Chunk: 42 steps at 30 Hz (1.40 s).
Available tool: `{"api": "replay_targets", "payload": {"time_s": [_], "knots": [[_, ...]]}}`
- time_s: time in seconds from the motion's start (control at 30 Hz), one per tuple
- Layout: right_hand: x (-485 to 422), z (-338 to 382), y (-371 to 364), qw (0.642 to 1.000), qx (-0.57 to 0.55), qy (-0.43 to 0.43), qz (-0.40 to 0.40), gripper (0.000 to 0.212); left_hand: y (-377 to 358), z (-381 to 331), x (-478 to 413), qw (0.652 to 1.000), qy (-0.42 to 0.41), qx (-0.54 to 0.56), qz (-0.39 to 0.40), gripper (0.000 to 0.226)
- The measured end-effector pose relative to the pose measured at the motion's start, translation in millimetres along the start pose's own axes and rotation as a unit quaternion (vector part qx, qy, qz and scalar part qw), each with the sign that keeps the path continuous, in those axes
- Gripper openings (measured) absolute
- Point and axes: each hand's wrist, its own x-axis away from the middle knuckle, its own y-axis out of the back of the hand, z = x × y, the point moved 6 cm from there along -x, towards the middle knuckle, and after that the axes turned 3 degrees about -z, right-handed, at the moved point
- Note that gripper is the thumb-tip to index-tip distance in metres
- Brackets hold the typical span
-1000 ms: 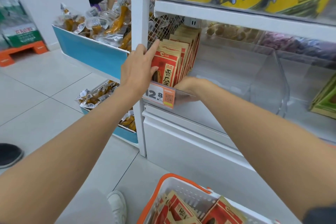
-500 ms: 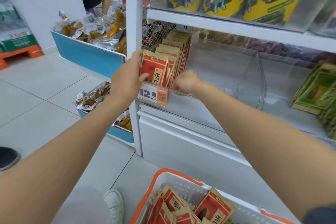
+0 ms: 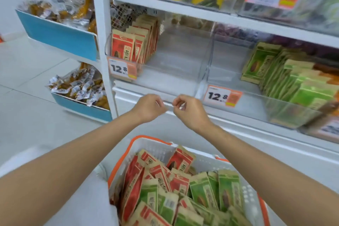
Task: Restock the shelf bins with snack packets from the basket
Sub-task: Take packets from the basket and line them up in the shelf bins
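Red and green snack packets [image 3: 176, 191] lie jumbled in the white basket [image 3: 156, 146], long axes tilted up toward the shelf. Red packets [image 3: 122, 47] stand upright at the clear bin's [image 3: 183, 53] left end. My left hand [image 3: 148, 108] and right hand [image 3: 189, 111] hover between, loosely curled, holding nothing.

Bright even light, blurred warped edges
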Motion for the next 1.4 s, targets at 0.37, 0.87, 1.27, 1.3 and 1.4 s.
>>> {"api": "replay_targets", "payload": {"time_s": [0.37, 0.87, 1.27, 1.3, 1.4], "knots": [[137, -131, -43, 0.921, 0.143, -0.128, 0.339, 0.024, -116, 42, 49, 0.917, -0.033, -0.260, 0.299, 0.037], [174, -162, -111, 0.912, 0.032, -0.221, 0.343, 0.036, -131, 46, 40, 0.907, -0.045, -0.269, 0.320, 0.036], [168, -182, -105, 0.932, 0.099, -0.246, 0.248, 0.019, -115, 38, 39, 0.924, -0.024, -0.227, 0.307, 0.030], [167, -184, -103, 0.932, 0.098, -0.257, 0.237, 0.022, -114, 37, 38, 0.924, -0.023, -0.227, 0.307, 0.031], [155, -182, -89, 0.943, 0.089, -0.254, 0.195, 0.027, -113, 32, 34, 0.927, -0.019, -0.219, 0.304, 0.031]]}}
